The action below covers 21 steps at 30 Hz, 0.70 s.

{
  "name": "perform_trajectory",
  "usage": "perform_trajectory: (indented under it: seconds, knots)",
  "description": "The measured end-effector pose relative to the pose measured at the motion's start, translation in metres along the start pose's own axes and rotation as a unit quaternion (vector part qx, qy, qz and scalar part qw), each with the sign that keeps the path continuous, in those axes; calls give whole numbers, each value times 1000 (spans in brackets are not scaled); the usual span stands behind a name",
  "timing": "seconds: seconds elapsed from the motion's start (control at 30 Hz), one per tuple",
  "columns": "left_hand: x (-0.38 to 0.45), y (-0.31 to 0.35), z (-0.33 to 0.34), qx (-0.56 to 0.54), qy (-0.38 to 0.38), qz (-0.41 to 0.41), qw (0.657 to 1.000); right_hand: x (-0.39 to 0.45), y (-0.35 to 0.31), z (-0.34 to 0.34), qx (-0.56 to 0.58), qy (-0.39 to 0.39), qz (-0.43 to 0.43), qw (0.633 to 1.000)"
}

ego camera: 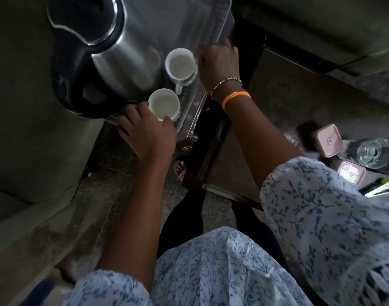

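Steel tray point(186, 21): shiny, with a raised patterned rim, at the edge of a dark table point(299, 89); can't tell if it rests there. Left hand point(145, 133) curls over the near edge. Right hand point(217, 62) grips the right edge, fingers wrapped over the rim. A steel electric kettle point(122, 51) with a black handle fills the left side. Two white mugs stand along the right edge, the near mug point(164, 104) just beside the left thumb and the far mug point(181, 67) by the right hand.

White cups point(164, 104); silver-black kettle point(114, 51); orange wristband point(236, 98); blue-floral white sleeve point(321, 206); pink boxes point(327, 140).
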<state>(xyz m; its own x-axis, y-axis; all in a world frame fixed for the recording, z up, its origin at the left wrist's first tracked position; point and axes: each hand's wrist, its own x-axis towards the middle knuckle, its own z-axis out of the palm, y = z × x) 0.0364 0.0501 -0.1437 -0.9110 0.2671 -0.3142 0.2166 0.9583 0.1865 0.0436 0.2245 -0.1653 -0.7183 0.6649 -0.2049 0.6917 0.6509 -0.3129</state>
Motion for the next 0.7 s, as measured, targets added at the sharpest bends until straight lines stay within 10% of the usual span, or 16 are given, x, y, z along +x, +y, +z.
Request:
perform_trajectory:
  seconds: [0.23,0.7]
  knots:
    - [-55,42,7,-176,-60,144,972,-76,56,-25,189,13,15,982]
    - [-213,148,121,-93,-382,311,865,-312,288,-6,290,-23,366,884]
